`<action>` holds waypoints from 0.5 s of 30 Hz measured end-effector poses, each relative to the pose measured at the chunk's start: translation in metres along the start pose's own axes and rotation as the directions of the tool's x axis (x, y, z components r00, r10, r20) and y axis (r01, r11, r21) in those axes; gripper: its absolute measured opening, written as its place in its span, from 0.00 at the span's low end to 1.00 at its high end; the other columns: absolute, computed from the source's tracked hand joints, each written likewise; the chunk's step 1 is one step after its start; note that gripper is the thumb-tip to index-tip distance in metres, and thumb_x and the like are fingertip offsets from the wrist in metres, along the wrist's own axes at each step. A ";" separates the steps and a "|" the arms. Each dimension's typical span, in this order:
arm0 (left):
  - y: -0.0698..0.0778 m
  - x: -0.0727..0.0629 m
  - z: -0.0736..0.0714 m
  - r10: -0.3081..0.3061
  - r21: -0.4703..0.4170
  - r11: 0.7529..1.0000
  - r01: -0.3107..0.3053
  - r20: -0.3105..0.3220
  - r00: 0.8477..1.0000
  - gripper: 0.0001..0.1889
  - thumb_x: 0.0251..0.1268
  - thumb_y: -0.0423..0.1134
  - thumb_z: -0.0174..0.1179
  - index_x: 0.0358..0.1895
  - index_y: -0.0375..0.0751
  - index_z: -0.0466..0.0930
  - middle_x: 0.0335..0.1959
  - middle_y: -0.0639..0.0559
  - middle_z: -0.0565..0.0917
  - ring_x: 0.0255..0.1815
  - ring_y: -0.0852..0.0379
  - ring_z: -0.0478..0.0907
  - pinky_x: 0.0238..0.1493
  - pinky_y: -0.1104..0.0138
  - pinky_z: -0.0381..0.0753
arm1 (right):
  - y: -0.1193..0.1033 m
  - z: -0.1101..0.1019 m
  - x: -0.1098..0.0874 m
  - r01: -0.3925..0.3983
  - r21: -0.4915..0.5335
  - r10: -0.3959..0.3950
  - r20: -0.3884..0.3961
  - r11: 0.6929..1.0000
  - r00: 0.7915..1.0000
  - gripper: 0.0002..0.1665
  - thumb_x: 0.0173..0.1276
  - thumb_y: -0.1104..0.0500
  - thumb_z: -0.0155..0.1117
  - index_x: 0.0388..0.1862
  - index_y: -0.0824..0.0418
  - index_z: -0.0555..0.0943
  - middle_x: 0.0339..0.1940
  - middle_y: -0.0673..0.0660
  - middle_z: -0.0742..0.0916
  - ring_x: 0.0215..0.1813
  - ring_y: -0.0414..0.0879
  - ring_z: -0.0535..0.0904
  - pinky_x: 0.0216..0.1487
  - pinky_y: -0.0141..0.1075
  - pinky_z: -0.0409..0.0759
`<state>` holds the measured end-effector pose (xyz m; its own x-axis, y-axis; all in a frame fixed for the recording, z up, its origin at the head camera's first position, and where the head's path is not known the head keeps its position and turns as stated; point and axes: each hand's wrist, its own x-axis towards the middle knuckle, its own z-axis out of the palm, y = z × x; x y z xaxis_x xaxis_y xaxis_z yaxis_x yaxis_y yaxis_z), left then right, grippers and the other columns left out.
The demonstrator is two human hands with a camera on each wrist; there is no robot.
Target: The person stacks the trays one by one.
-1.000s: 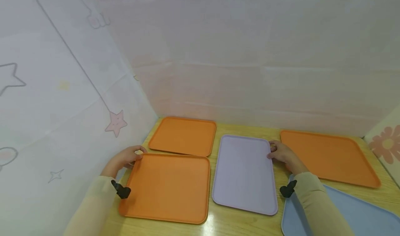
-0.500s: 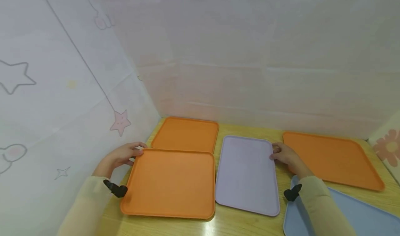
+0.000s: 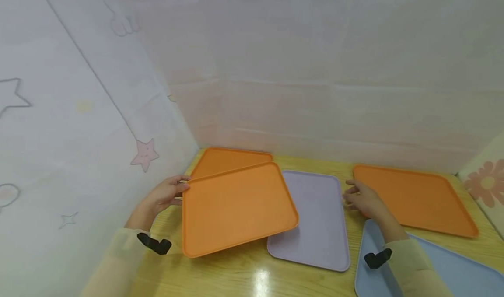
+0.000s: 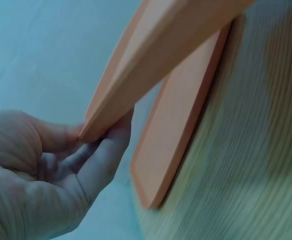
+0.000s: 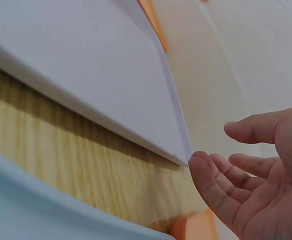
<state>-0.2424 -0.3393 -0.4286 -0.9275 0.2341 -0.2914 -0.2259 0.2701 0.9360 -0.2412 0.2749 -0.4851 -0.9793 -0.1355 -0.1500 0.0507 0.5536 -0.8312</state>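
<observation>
My left hand point(image 3: 163, 198) pinches the far left corner of an orange tray point(image 3: 238, 209). This tray is raised off the table and turned at an angle, its right side overlapping the lavender tray point(image 3: 323, 218) in the head view. In the left wrist view the thumb and fingers point(image 4: 108, 160) grip the tray's edge from both sides. My right hand point(image 3: 366, 198) is beside the lavender tray's right edge with its fingers loosely bent and nothing in them. The right wrist view has its fingertips right by the corner of the lavender tray point(image 5: 101, 75).
Another orange tray point(image 3: 228, 159) lies at the back left, partly hidden by the raised one. A third orange tray point(image 3: 417, 198) lies at the back right, with a blue tray point(image 3: 453, 262) in front of it. Covered walls point(image 3: 275, 69) stand behind and to the left.
My left hand has lifted the front orange tray off the table and swung it up and to the right, over the lavender tray's edge. My right hand has let go of the lavender tray.
</observation>
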 end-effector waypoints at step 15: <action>0.001 0.017 0.094 0.009 -0.185 0.982 -0.043 -0.183 0.983 0.28 0.82 0.33 0.45 0.78 0.30 0.51 0.71 0.33 0.60 0.63 0.46 0.67 0.47 0.61 0.84 | -0.015 0.036 -0.029 -0.024 0.474 0.025 0.005 0.880 1.000 0.39 0.78 0.61 0.59 0.79 0.72 0.54 0.70 0.77 0.71 0.53 0.48 0.86 0.56 0.43 0.84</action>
<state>-0.2304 -0.2471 -0.4517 -0.9683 0.0619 -0.2421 -0.2368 0.0824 0.9681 -0.2067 0.2406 -0.4876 -0.9769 -0.1255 -0.1732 0.1611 0.1015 -0.9817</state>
